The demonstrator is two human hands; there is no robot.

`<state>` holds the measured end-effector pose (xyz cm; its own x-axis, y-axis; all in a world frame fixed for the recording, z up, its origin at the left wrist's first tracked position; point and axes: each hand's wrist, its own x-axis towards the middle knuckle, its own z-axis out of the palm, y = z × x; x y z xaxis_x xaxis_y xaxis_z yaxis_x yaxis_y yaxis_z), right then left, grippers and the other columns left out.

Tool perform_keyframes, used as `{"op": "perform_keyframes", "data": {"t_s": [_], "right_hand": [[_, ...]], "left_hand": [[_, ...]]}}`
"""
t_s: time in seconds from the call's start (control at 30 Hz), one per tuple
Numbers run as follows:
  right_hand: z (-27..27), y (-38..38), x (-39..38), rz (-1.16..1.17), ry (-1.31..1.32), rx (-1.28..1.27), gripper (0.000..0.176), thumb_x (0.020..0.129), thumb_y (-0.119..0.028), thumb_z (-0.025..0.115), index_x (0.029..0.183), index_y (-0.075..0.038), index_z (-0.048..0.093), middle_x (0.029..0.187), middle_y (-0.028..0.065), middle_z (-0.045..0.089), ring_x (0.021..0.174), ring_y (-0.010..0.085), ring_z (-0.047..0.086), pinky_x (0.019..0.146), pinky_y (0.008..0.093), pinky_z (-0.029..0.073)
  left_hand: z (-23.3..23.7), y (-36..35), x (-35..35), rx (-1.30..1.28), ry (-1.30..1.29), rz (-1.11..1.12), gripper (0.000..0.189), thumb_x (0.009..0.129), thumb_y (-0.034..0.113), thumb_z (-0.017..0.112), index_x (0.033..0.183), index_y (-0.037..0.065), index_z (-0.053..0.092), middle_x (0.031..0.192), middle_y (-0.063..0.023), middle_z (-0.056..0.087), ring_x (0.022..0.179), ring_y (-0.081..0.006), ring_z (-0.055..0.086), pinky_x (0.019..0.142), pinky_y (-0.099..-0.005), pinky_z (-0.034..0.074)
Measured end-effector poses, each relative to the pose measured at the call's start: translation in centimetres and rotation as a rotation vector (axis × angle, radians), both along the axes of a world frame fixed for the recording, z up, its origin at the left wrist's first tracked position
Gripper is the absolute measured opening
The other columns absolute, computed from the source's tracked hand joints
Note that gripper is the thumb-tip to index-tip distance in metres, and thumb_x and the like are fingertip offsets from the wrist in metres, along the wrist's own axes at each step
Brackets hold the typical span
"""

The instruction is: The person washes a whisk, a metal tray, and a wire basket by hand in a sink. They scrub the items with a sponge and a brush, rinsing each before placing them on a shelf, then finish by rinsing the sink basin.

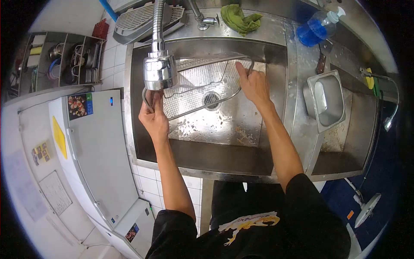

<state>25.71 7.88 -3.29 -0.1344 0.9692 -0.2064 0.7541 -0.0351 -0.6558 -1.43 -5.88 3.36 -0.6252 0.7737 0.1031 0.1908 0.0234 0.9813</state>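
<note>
A rectangular wire mesh rack (194, 80) with a thick metal rim is held tilted over the steel sink (215, 157). My left hand (154, 118) is closed on its left end, its fingertips partly hidden behind the chrome tap head (159, 73). At the opposite end, my right hand (255, 86) grips the rim, thumb along the top corner. Through and beside the mesh shows the round drain (211, 100). Water drops and small bits of debris cover the sink floor below.
Behind the sink lie a green cloth (240, 19) and grey slotted trays (148, 21). To the right are a pump bottle of blue liquid (317, 29), a brown-handled tool (321, 64) and a steel pan (330, 97) over a second basin. A white freezer (103, 146) stands left.
</note>
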Motion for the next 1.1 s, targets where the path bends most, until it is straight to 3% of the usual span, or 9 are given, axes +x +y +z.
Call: {"op": "perform_keyframes", "data": {"t_s": [0.13,0.23,0.27,0.43,0.57,0.63,0.83,0.97,1.1], "right_hand": [[7.0,-3.6,3.4,-0.099,0.102,0.157,0.036,0.107,-0.034,0.056,0.105,0.000,0.063,0.073,0.0228,0.069,0.071,0.0448,0.069,0.067,0.0484,0.052],[13.1,-5.7,8.3,-0.088,0.272,0.430,0.025,0.108,-0.021,0.051,0.117,0.001,0.059,0.096,0.0210,0.068,0.085,0.0370,0.068,0.074,0.0428,0.051],[14.8,-5.9,10.4,-0.049,0.238,0.522,0.022,0.108,-0.017,0.050,0.118,0.001,0.059,0.104,0.0204,0.067,0.091,0.0342,0.067,0.078,0.0411,0.050],[15.0,-5.4,20.3,-0.219,0.030,0.466,0.023,0.105,-0.014,0.053,0.120,0.001,0.061,0.106,0.0198,0.065,0.095,0.0346,0.063,0.088,0.0435,0.047],[13.4,-5.5,22.8,-0.029,-0.277,0.461,0.030,0.100,-0.020,0.061,0.122,0.000,0.063,0.120,0.0213,0.063,0.106,0.0368,0.062,0.094,0.0491,0.046],[15.0,-6.0,19.8,-0.071,-0.035,0.688,0.034,0.098,-0.021,0.065,0.126,-0.001,0.062,0.125,0.0197,0.063,0.116,0.0344,0.060,0.101,0.0468,0.047],[8.4,-8.7,4.5,-0.006,0.917,-0.069,0.097,0.081,-0.031,0.091,0.154,-0.001,0.034,0.146,0.0157,0.048,0.132,0.0285,0.050,0.112,0.0434,0.042],[2.5,-6.3,-3.7,-0.165,1.278,-0.251,0.055,0.096,-0.001,0.069,0.145,0.000,0.045,0.125,0.0141,0.067,0.113,0.0181,0.065,0.096,0.0316,0.053],[1.8,-6.8,-7.2,-0.086,1.103,-0.281,0.025,0.092,-0.021,0.079,0.103,0.001,0.077,0.095,0.0098,0.078,0.090,0.0140,0.071,0.085,0.0312,0.054]], "left_hand": [[-0.2,1.6,1.1,0.060,-0.029,0.092,0.022,0.103,0.005,0.063,0.118,-0.010,0.069,0.106,-0.0081,0.073,0.095,-0.0103,0.064,0.086,-0.0265,0.052],[-2.4,3.2,3.7,0.100,-0.112,0.198,0.016,0.102,0.004,0.061,0.095,-0.009,0.067,0.088,-0.0027,0.069,0.080,-0.0065,0.056,0.069,-0.0249,0.045],[-3.1,3.4,4.0,0.021,-0.098,0.186,0.033,0.107,0.023,0.063,0.120,-0.007,0.067,0.108,-0.0124,0.072,0.095,-0.0193,0.070,0.085,-0.0360,0.060],[-1.8,7.0,9.0,0.145,-0.461,0.283,0.050,0.106,0.040,0.061,0.125,-0.007,0.065,0.118,-0.0160,0.070,0.098,-0.0267,0.072,0.083,-0.0378,0.060],[-1.6,7.5,10.7,-0.011,-0.486,0.200,0.057,0.110,0.043,0.051,0.134,-0.009,0.057,0.125,-0.0210,0.068,0.106,-0.0312,0.072,0.086,-0.0381,0.062],[-3.1,7.5,10.9,0.007,-0.517,0.109,0.058,0.110,0.043,0.052,0.138,-0.008,0.053,0.133,-0.0208,0.064,0.108,-0.0314,0.071,0.085,-0.0374,0.062],[-3.0,5.4,12.6,0.197,-0.712,-0.010,0.060,0.104,0.010,0.061,0.156,-0.001,0.032,0.157,-0.0235,0.044,0.137,-0.0360,0.054,0.110,-0.0421,0.050],[-3.5,2.5,10.4,0.244,-0.814,0.049,0.076,0.092,-0.005,0.066,0.157,0.000,0.026,0.162,-0.0214,0.038,0.146,-0.0373,0.043,0.119,-0.0466,0.041],[-1.3,-2.1,6.0,0.056,-0.493,-0.060,0.066,0.094,0.001,0.065,0.154,0.001,0.037,0.153,-0.0204,0.050,0.142,-0.0333,0.048,0.119,-0.0454,0.037]]}}
